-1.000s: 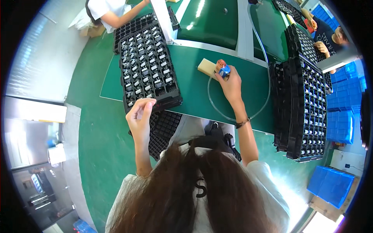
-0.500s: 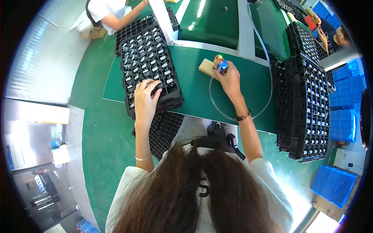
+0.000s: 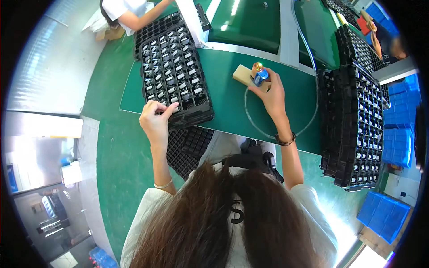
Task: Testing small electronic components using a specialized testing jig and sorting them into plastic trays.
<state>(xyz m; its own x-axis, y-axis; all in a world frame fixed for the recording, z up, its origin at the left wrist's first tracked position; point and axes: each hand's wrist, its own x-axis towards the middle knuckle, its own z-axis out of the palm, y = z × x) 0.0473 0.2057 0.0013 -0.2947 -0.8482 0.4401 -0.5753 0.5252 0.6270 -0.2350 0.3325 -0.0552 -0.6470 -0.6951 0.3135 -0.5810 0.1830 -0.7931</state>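
A black compartment tray point(image 3: 203, 111) stands at the left of the green table, filled with rows of small cylindrical parts point(image 3: 185, 95) in dark and light metal. My left hand point(image 3: 153, 123) is at the tray's near left corner, thumb and forefinger drawn together over the front row; what is between them is too small to make out. My right hand point(image 3: 275, 96) grips a small blue tool point(image 3: 259, 79) with a shiny brass tip pointing up. Beside it on the table lies a pale yellow block point(image 3: 241, 73), partly behind that hand.
A clear hose point(image 3: 246, 114) loops across the green table point(image 3: 223, 89). Stacked loaded trays point(image 3: 351, 129) stand at the right, and more black trays point(image 3: 187, 145) sit below the table edge. A white post point(image 3: 187, 20) rises behind the tray. Two people work nearby; blue crates point(image 3: 397, 143) are far right.
My left hand has moved left, from a dark part near the tray's front right to its near left corner. My right hand still holds the blue tool, with its fingers slightly shifted.
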